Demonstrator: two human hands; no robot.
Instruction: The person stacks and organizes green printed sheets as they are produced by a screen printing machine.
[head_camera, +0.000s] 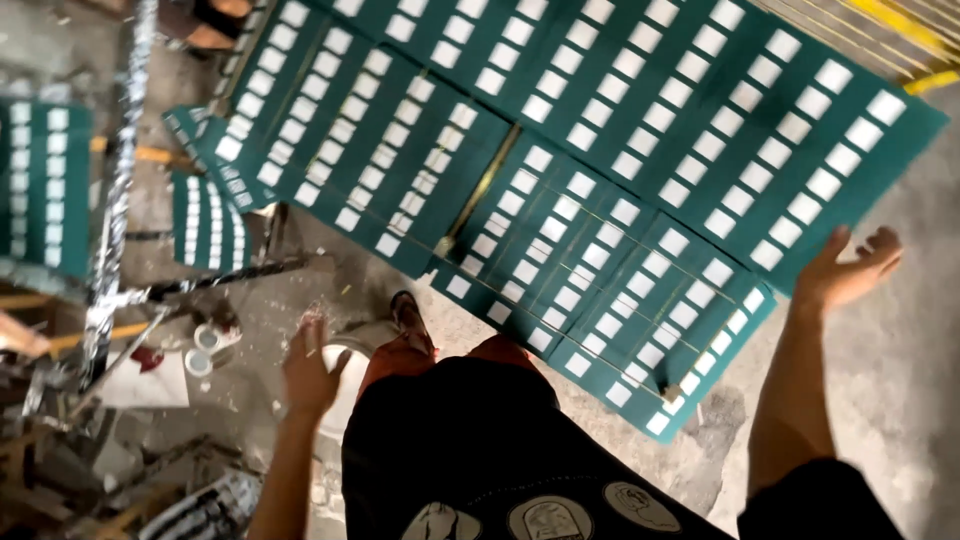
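Observation:
Several large dark green panels (600, 150) covered with rows of small white squares lie overlapping on the concrete floor in front of me. My right hand (850, 270) is held out open, palm up, just off the near right edge of one panel, touching nothing. My left hand (308, 365) hangs open and blurred above a white round object (345, 375) on the floor near my foot (412, 322). Neither hand holds anything. My dark shirt fills the bottom centre.
More green panels (45, 185) stand or lie at the left (205, 220). A dusty metal frame (120, 200) and rods cross the left side. Rolls of white tape (205, 345), paper scraps and rubble litter the lower left. Yellow bars (905, 30) show top right.

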